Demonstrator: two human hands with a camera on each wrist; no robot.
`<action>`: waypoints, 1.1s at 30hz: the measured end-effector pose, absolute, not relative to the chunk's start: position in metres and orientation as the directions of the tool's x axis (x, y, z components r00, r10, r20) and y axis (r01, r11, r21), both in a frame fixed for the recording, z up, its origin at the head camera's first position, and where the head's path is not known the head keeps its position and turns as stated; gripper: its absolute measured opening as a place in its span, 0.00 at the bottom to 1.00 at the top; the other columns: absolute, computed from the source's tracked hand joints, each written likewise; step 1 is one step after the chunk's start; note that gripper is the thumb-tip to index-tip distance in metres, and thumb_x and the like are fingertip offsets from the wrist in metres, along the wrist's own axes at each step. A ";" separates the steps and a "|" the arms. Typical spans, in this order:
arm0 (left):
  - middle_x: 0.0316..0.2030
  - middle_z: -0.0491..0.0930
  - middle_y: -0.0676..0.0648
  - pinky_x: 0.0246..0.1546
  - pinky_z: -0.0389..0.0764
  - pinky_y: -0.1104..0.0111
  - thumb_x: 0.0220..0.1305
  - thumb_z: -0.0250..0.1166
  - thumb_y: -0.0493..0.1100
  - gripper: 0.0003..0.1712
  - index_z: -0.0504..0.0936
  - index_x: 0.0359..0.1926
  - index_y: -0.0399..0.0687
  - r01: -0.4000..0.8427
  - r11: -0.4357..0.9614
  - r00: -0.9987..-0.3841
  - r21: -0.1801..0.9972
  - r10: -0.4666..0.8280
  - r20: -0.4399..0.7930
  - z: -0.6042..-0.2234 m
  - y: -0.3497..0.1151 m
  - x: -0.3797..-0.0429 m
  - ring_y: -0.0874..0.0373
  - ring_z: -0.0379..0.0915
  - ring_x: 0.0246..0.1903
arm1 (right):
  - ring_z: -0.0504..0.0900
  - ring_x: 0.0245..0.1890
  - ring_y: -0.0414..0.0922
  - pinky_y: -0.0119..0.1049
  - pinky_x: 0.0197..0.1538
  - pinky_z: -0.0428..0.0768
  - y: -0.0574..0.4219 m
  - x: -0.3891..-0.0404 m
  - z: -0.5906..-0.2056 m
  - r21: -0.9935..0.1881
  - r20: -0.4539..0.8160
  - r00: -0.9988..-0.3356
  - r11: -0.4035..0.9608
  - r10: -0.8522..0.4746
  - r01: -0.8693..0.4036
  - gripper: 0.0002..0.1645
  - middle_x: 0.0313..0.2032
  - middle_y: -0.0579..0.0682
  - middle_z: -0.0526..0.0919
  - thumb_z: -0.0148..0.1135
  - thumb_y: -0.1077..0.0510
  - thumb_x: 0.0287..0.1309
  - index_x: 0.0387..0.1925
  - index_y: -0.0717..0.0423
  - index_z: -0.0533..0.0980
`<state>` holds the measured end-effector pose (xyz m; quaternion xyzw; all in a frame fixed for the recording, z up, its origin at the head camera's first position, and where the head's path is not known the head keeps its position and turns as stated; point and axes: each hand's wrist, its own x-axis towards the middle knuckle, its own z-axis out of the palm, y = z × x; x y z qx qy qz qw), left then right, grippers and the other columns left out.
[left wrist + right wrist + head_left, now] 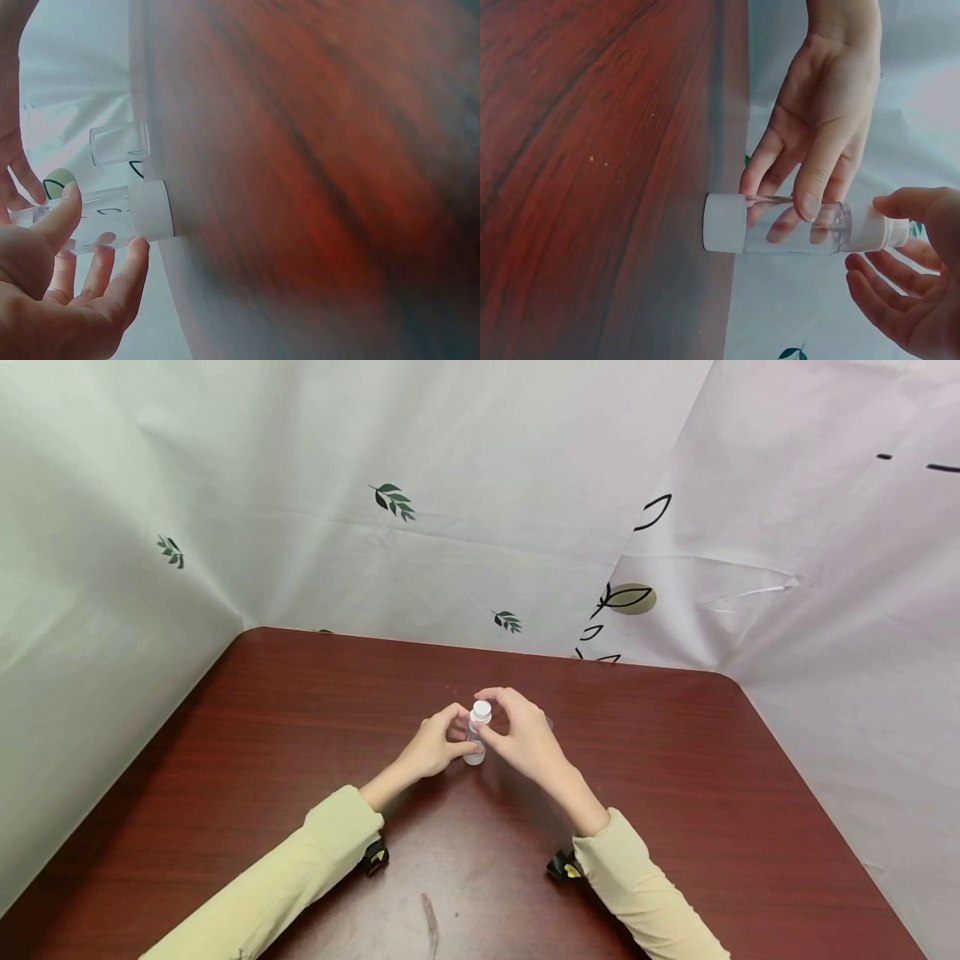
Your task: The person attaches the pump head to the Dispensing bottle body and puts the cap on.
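A small clear bottle (474, 759) with a white base and a white top stands upright on the table, between the two hands. My left hand (433, 747) grips its clear body from the left, thumb on the near side and fingers behind. At the upper end, my right hand (529, 740) holds the white top (867, 227) between thumb and fingers. The right wrist view shows the white base (725, 223) against the tabletop. Beyond the bottle in the left wrist view, a clear open-looking cap (120, 144) stands on the table; the right hand mostly hides it in the head view.
The dark red wooden table (315, 693) has rounded far corners. Pale cloth (450, 568) with leaf prints hangs behind it and along both sides. A greyish smear (430, 920) marks the near part of the tabletop. Black wrist straps (373, 857) sit under the sleeves.
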<state>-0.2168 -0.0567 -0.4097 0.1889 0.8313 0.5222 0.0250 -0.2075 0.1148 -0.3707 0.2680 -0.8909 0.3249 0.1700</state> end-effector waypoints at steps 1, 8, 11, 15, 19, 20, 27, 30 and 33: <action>0.43 0.83 0.37 0.44 0.83 0.59 0.54 0.71 0.34 0.18 0.73 0.44 0.37 0.287 0.382 -0.927 0.878 0.340 0.156 -0.410 -0.057 -0.217 0.46 0.83 0.43 | 0.80 0.39 0.43 0.38 0.41 0.79 0.114 -0.207 -0.371 -0.477 0.480 -0.798 0.655 -0.365 -0.587 0.22 0.42 0.49 0.82 0.69 0.59 0.53 0.51 0.54 0.76; 0.43 0.82 0.37 0.44 0.83 0.60 0.54 0.71 0.35 0.19 0.72 0.43 0.38 0.285 0.382 -0.928 0.879 0.340 0.152 -0.409 -0.057 -0.215 0.46 0.83 0.43 | 0.80 0.48 0.45 0.41 0.50 0.79 0.112 -0.208 -0.371 -0.455 0.471 -0.802 0.679 -0.366 -0.577 0.26 0.46 0.49 0.81 0.68 0.50 0.56 0.55 0.53 0.74; 0.44 0.82 0.37 0.44 0.83 0.59 0.54 0.71 0.36 0.19 0.73 0.43 0.38 0.284 0.385 -0.928 0.878 0.340 0.150 -0.408 -0.057 -0.215 0.46 0.83 0.44 | 0.78 0.55 0.44 0.43 0.58 0.77 0.113 -0.209 -0.371 -0.549 0.441 -0.815 0.605 -0.376 -0.577 0.25 0.52 0.50 0.81 0.64 0.50 0.60 0.56 0.54 0.73; 0.43 0.83 0.37 0.45 0.83 0.59 0.54 0.71 0.35 0.19 0.73 0.44 0.38 0.279 0.390 -0.931 0.877 0.335 0.147 -0.408 -0.057 -0.215 0.46 0.83 0.43 | 0.76 0.58 0.44 0.47 0.63 0.73 0.115 -0.211 -0.372 -0.675 0.389 -0.828 0.486 -0.405 -0.555 0.22 0.55 0.51 0.80 0.60 0.55 0.63 0.58 0.54 0.72; 0.42 0.83 0.37 0.44 0.83 0.59 0.53 0.71 0.34 0.19 0.73 0.44 0.37 0.278 0.395 -0.932 0.876 0.330 0.147 -0.409 -0.056 -0.216 0.46 0.83 0.42 | 0.76 0.59 0.47 0.52 0.63 0.72 0.117 -0.212 -0.372 -0.731 0.357 -0.829 0.423 -0.431 -0.535 0.24 0.56 0.56 0.79 0.58 0.62 0.62 0.60 0.53 0.70; 0.42 0.83 0.36 0.44 0.83 0.59 0.54 0.71 0.34 0.19 0.72 0.43 0.37 0.278 0.394 -0.932 0.876 0.331 0.148 -0.409 -0.056 -0.216 0.46 0.83 0.42 | 0.76 0.59 0.47 0.52 0.63 0.72 0.118 -0.212 -0.372 -0.737 0.353 -0.827 0.414 -0.438 -0.534 0.25 0.56 0.58 0.79 0.58 0.64 0.61 0.60 0.53 0.70; 0.44 0.82 0.36 0.45 0.83 0.58 0.54 0.71 0.34 0.19 0.72 0.44 0.37 0.281 0.406 -0.933 0.869 0.329 0.148 -0.408 -0.056 -0.216 0.45 0.82 0.43 | 0.78 0.57 0.48 0.48 0.60 0.76 0.121 -0.212 -0.369 -0.734 0.334 -0.825 0.423 -0.456 -0.531 0.27 0.56 0.56 0.80 0.59 0.67 0.59 0.60 0.53 0.70; 0.43 0.83 0.36 0.46 0.83 0.58 0.54 0.71 0.35 0.19 0.72 0.44 0.37 0.281 0.410 -0.933 0.868 0.329 0.147 -0.408 -0.056 -0.216 0.45 0.83 0.43 | 0.80 0.55 0.48 0.47 0.58 0.78 0.122 -0.212 -0.369 -0.720 0.334 -0.826 0.443 -0.454 -0.534 0.26 0.55 0.54 0.80 0.60 0.67 0.58 0.59 0.53 0.72; 0.43 0.83 0.36 0.46 0.83 0.58 0.54 0.71 0.34 0.19 0.72 0.44 0.37 0.283 0.415 -0.932 0.865 0.331 0.147 -0.408 -0.056 -0.217 0.45 0.82 0.43 | 0.80 0.55 0.47 0.46 0.58 0.78 0.123 -0.211 -0.369 -0.706 0.331 -0.829 0.465 -0.451 -0.534 0.25 0.55 0.52 0.81 0.61 0.66 0.58 0.58 0.55 0.73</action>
